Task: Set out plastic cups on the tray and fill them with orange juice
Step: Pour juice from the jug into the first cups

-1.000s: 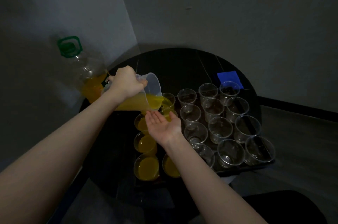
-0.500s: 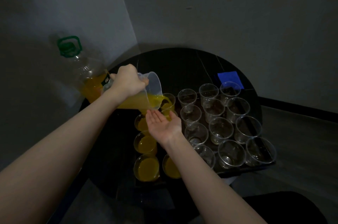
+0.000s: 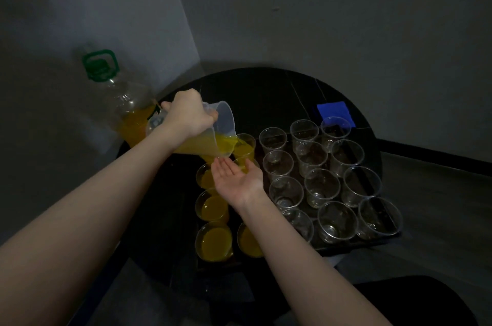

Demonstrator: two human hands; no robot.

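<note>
Both forearms are bare from wrist to frame edge, with no sleeves in view; the left hand (image 3: 190, 116) and right hand (image 3: 238, 179) wear no gloves, rings or watch.

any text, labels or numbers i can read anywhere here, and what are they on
None can be read.
Big juice bottle: a dark label patch beside the left hand, too dim and blurred to read.
Measuring jug: no markings readable.
Blue cloth and plastic cups: no print visible.
</note>
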